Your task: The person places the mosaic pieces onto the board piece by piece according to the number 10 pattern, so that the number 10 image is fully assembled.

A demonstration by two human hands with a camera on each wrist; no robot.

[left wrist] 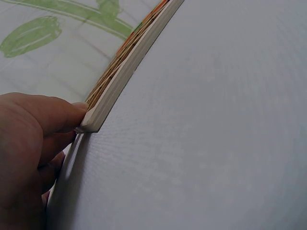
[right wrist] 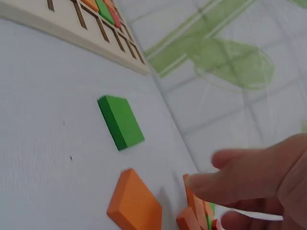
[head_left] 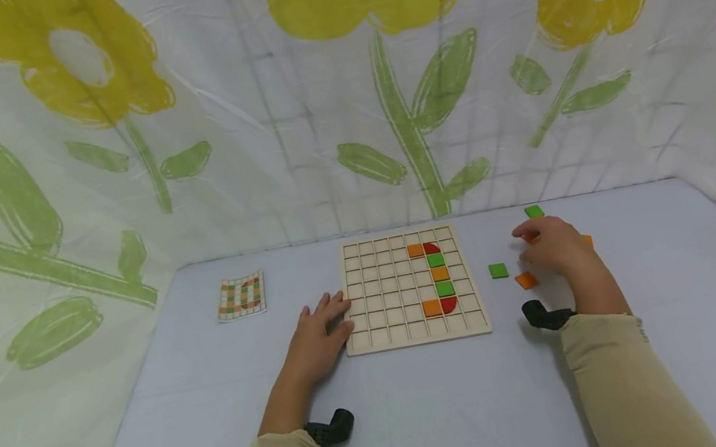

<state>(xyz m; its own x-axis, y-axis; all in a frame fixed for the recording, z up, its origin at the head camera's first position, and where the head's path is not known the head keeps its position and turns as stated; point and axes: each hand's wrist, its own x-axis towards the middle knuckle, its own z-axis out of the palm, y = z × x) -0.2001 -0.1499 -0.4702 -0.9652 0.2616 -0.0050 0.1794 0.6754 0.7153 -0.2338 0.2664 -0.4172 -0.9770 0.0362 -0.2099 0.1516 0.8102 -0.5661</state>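
Note:
The left hand (head_left: 317, 340) rests against the left edge of a wooden grid board (head_left: 373, 289), its fingers spread and fairly straight. In the left wrist view the thumb touches the near corner of the board (left wrist: 103, 110). Orange and green square tiles and red rounded tiles form a curved column on the board's right side. Over a group of loose tiles, the right hand (head_left: 554, 245) hovers with its thumb and fingers apart. From the right wrist, the thumb overlaps orange tiles (right wrist: 194, 203). Nearer lie a green tile (right wrist: 122, 122) and an orange tile (right wrist: 135, 203).
A small patterned card (head_left: 241, 296) with a coloured grid lies at the left of the white table (head_left: 427, 411). Beyond the right hand is another green tile (head_left: 534, 211). A flower-printed sheet (head_left: 231, 158) hangs behind the table's far edge.

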